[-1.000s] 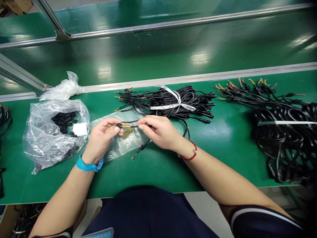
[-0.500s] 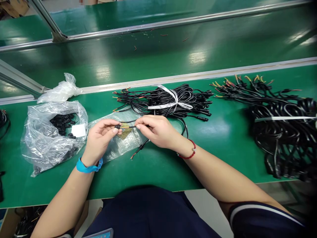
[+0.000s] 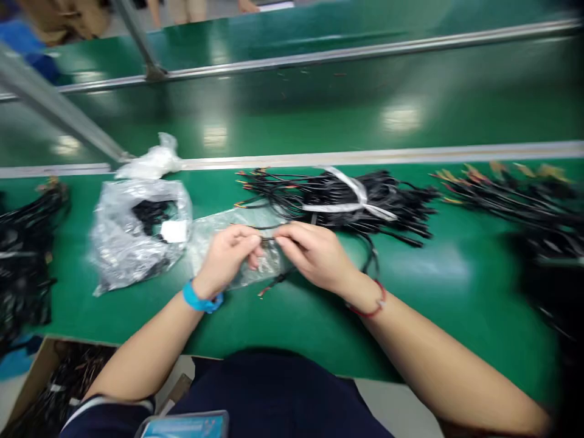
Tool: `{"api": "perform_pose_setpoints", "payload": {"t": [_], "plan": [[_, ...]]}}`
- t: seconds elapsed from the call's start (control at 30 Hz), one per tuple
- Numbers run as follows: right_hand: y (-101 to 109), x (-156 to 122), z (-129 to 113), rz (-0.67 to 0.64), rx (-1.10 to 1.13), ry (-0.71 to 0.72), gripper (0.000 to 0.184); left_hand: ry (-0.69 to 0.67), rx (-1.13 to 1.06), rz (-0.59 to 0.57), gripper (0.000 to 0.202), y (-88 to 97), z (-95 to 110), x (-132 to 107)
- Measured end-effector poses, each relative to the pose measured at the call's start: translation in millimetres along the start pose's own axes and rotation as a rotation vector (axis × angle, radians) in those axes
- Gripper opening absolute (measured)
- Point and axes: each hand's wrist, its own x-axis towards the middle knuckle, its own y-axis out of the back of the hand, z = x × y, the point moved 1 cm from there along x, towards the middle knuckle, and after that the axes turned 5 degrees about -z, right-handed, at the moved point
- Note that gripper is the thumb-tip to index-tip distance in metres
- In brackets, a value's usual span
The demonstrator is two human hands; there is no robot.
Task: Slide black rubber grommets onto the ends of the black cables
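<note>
My left hand [image 3: 232,252] and my right hand [image 3: 314,252] are close together above a flat clear plastic bag [image 3: 205,228]. Between their fingertips runs a short stretch of thin black cable [image 3: 268,239], pinched from both sides. The left fingers hide the cable's tip and any small black fitting on it. Below my right hand, another cable end [image 3: 277,280] with bare reddish wires lies on the green table. Just beyond that hand rests a bundle of black cables [image 3: 337,194] wrapped with a white tie.
To the left stands an open clear bag [image 3: 114,243] with small black parts and a white label. A knotted white bag [image 3: 152,161] is behind it. More black cables lie at far left [image 3: 22,255] and far right [image 3: 502,201]. A metal rail [image 3: 274,161] edges the table's back.
The view has swung left, so things appear farther right. The black fitting and yellow wire seen at my left fingertips are now hidden; my hands remain pinched on the cable, slightly closer together.
</note>
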Motion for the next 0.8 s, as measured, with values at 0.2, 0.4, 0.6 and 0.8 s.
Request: {"api": "perform_pose_setpoints", "payload": {"t": [0.2,0.4,0.6,0.8], "plan": [[-6,-3,9,0.004,-0.077,0.081,0.011,0.179,-0.352,-0.08,0.005,0.6,-6,8],[-11,-12,17,-0.076,-0.167,0.008,0.012,0.047,-0.37,-0.02,0.024,-0.9,5,-4],[-11,-13,24,-0.123,0.011,-0.057,0.007,-0.345,0.398,-0.06,0.017,9.6,3,-4],[-4,-3,4,-0.192,0.195,-0.102,0.008,-0.398,0.367,-0.166,0.008,10.6,1,-2]]}}
